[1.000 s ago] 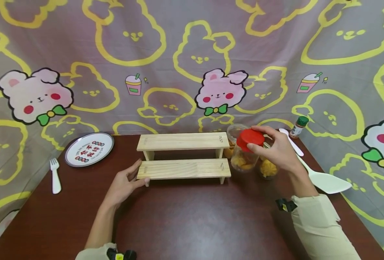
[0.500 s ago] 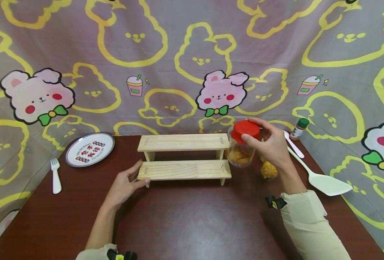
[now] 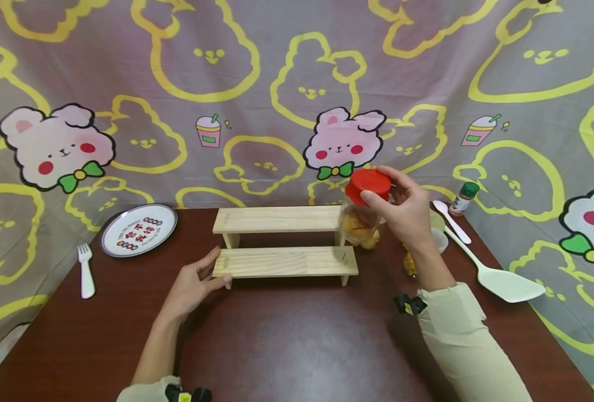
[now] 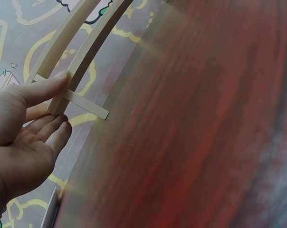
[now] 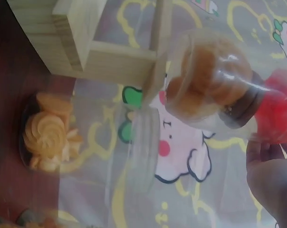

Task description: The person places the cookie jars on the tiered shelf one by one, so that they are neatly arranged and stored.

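Note:
My right hand (image 3: pixel 405 209) grips the red lid (image 3: pixel 369 186) of a clear jar (image 3: pixel 358 224) with cookies inside, held up at the right end of the upper shelf of the wooden rack (image 3: pixel 282 219). In the right wrist view the jar (image 5: pixel 210 80) hangs above the table beside the rack, its lid in my fingers. My left hand (image 3: pixel 191 287) holds the left end of the rack's lower shelf (image 3: pixel 284 262), thumb on its front edge; the left wrist view shows this hand (image 4: pixel 29 123) with the shelf end between thumb and fingers.
Another clear jar with cookies (image 5: pixel 51 137) stands beside the rack. Partly behind my right forearm are more cookies (image 3: pixel 410 263). At the right lie a pale spatula (image 3: pixel 510 285) and a white spoon (image 3: pixel 451 221), near a green-capped bottle (image 3: pixel 464 199). A plate (image 3: pixel 138 230) and fork (image 3: pixel 86 272) are left.
My right hand has moved left and upward with the red-lidded jar, from beside the rack to the right end of its upper shelf. My left hand has stayed on the lower shelf.

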{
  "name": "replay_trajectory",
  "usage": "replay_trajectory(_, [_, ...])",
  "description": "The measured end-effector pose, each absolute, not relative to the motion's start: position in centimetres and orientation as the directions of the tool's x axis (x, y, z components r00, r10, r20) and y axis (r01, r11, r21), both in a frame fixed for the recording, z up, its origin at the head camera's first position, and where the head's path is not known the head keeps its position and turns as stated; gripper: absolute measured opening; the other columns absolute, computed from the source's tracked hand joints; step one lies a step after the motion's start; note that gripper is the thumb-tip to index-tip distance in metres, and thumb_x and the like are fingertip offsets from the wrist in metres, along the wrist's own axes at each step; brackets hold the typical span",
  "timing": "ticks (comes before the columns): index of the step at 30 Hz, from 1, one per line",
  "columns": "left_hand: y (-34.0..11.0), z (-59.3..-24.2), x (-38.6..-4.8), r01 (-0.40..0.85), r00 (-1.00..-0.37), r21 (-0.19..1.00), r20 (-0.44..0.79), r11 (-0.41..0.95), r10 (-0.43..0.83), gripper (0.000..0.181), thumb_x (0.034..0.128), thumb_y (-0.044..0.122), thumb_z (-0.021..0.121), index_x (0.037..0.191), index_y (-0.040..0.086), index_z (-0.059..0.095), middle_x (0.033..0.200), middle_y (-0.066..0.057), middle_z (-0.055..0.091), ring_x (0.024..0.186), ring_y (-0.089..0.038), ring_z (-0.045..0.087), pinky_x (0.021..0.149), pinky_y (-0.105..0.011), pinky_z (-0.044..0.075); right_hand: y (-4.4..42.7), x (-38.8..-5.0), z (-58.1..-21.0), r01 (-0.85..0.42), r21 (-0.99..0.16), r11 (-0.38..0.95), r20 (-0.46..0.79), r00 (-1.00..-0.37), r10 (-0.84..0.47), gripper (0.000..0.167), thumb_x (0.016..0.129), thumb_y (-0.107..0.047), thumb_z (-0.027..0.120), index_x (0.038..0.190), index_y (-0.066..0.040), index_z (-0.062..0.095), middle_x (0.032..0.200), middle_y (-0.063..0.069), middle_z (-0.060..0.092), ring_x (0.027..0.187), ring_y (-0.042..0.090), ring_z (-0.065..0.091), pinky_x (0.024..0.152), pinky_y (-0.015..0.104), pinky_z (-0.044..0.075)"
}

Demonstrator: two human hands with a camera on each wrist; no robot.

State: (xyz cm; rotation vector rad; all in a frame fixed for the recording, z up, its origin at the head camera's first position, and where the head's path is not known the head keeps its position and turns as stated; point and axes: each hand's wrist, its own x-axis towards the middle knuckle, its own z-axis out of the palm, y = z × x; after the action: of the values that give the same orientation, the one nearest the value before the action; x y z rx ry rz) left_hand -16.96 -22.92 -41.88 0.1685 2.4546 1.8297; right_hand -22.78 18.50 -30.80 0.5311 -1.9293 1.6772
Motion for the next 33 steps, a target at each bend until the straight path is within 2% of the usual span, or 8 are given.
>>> replay_trajectory(4, [-22.9, -41.9, -17.0, 0.049, -0.99, 0.958, 0.009, 0.282, 0.139, 0.079, 0.0912, 0.009, 0.077, 0.154, -0.006, 0.032, 0.162, -0.02, 0.026, 0.145, -0.033, 0.031, 0.097, -0.016, 0.043, 17.8, -23.3, -31.2, -0.603, -0.786, 0.132, 0.614, -0.787, 0.059, 0.051, 0.084, 0.002, 0.078, 0.132, 0.008, 0.062, 0.125, 0.015, 0.066, 0.105, 0.02, 0.065, 0.092, 0.023, 0.053])
replay_trajectory(13, [-23.0, -42.0, -17.1, 0.041, -0.99, 0.962, 0.003, 0.271, 0.138, 0.08, 0.0905, 0.009, 0.078, 0.154, -0.006, 0.032, 0.162, -0.02, 0.026, 0.144, -0.033, 0.031, 0.094, -0.012, 0.043, 15.4, -24.6, -31.8, -0.594, -0.802, 0.054, 0.597, -0.797, 0.091, 0.052, 0.085, 0.0, 0.078, 0.134, 0.006, 0.06, 0.124, 0.013, 0.065, 0.106, 0.021, 0.062, 0.095, 0.027, 0.052])
replay_trajectory(20, [-23.1, -42.0, -17.0, 0.043, -0.992, 0.964, 0.009, 0.263, 0.128, 0.079, 0.0896, 0.009, 0.079, 0.153, -0.007, 0.034, 0.162, -0.02, 0.028, 0.144, -0.031, 0.032, 0.093, -0.011, 0.044, 13.6, -25.1, -32.6, -0.646, -0.763, 0.02, 0.645, -0.758, 0.094, 0.058, 0.085, 0.009, 0.076, 0.139, 0.007, 0.055, 0.13, 0.021, 0.062, 0.11, 0.021, 0.061, 0.097, 0.028, 0.051])
replay_trajectory(26, [-23.2, -42.2, -17.0, 0.042, -0.992, 0.966, 0.01, 0.257, 0.126, 0.08, 0.0895, 0.01, 0.079, 0.153, -0.007, 0.034, 0.161, -0.019, 0.028, 0.144, -0.031, 0.032, 0.093, -0.012, 0.044, 12.3, -25.5, -32.8, -0.663, -0.749, 0.019, 0.661, -0.744, 0.101, 0.057, 0.085, 0.004, 0.078, 0.138, 0.004, 0.056, 0.124, 0.014, 0.065, 0.11, 0.021, 0.062, 0.096, 0.03, 0.052])
replay_trajectory(33, [-23.1, -42.4, -17.1, 0.04, -0.993, 0.97, 0.011, 0.239, 0.121, 0.08, 0.0891, 0.01, 0.08, 0.152, -0.008, 0.034, 0.161, -0.02, 0.029, 0.144, -0.03, 0.033, 0.094, -0.012, 0.044, 9.7, -23.5, -30.9, -0.628, -0.778, -0.03, 0.623, -0.776, 0.098, 0.056, 0.086, 0.012, 0.07, 0.138, 0.015, 0.049, 0.129, 0.031, 0.058, 0.11, 0.016, 0.058, 0.1, 0.03, 0.049])
